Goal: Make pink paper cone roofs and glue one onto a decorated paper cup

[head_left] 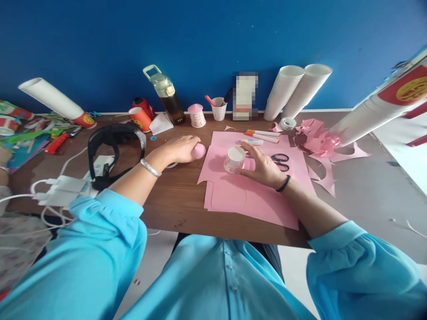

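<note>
My left hand [182,150] has its fingers closed on a small pink paper cone [198,151], over the bare wood left of the pink sheets. My right hand [265,166] is spread, thumb and forefinger apart, at the right side of a white paper cup [234,161] with red drawn marks. The thumb tip is at the cup's lower edge; whether it presses on it I cannot tell. The cup stands mouth up on stacked pink paper [227,195]. Black-handled scissors [281,162] lie partly behind my right hand. A white glue tube [252,142] and orange-and-white markers [263,134] lie beyond it.
Along the blue wall stand a pink-roofed cup [197,116], a cup of pens [219,110], a bottle [167,98] and cup stacks [288,91]. Pink scraps [315,135] and tape [288,123] lie right. A black headset [115,153] and white power strip [66,189] lie left.
</note>
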`<state>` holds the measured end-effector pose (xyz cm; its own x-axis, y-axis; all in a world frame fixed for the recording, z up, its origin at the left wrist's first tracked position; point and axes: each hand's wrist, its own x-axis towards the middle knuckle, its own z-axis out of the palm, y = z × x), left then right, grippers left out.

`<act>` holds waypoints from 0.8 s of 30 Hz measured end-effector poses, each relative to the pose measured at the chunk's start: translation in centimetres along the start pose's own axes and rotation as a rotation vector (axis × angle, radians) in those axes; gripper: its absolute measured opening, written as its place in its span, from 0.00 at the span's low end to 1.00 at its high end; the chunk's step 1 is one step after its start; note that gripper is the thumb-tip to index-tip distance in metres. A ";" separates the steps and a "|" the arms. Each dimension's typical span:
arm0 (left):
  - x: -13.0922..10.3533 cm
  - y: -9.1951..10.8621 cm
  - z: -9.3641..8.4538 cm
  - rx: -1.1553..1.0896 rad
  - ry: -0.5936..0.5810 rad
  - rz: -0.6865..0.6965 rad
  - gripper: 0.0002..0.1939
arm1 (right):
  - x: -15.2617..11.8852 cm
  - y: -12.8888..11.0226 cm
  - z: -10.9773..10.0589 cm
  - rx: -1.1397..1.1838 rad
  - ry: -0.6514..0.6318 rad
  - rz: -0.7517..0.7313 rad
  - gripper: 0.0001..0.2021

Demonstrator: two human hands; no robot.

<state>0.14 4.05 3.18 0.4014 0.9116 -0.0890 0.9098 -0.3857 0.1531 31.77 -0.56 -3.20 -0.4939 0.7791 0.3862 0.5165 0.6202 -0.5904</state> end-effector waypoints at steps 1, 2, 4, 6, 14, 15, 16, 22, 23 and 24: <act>-0.1 -0.1 0.0 0.014 -0.018 0.001 0.23 | 0.0 -0.1 0.1 -0.007 -0.007 -0.001 0.43; -0.3 -0.2 -0.1 0.025 -0.051 0.000 0.25 | 0.0 -0.1 0.1 -0.012 -0.014 -0.004 0.43; -0.9 -0.5 -0.5 0.007 -0.072 -0.027 0.28 | -0.1 -0.2 0.3 -0.017 -0.023 -0.010 0.43; -2.0 -0.9 -1.0 -0.032 -0.009 -0.071 0.28 | -0.1 -0.3 0.4 -0.020 -0.027 -0.010 0.42; -6.9 -1.7 -0.8 -0.079 0.251 -0.138 0.13 | -0.2 -1.0 0.6 -0.077 -0.072 -0.008 0.39; -7.1 -1.3 -0.4 -0.093 0.261 -0.128 0.12 | -0.2 -1.0 0.6 -0.081 -0.077 -0.010 0.39; -7.2 -0.8 0.0 -0.115 0.278 -0.110 0.11 | -0.2 -1.0 0.6 -0.084 -0.082 -0.008 0.39; -6.0 5.5 2.9 -0.472 0.350 0.125 0.23 | -0.1 -0.9 0.7 -0.086 -0.072 -0.006 0.40; -5.6 6.6 3.3 -0.554 0.331 0.149 0.30 | -0.1 -0.9 0.7 -0.079 -0.069 -0.008 0.40; -5.1 7.5 3.7 -0.640 0.303 0.166 0.35 | -0.1 -0.9 0.6 -0.070 -0.071 -0.012 0.41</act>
<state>5.27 -4.05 1.15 0.3977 0.8834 0.2479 0.5626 -0.4482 0.6947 30.89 -1.23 -3.16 -0.5473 0.7644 0.3408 0.5565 0.6365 -0.5340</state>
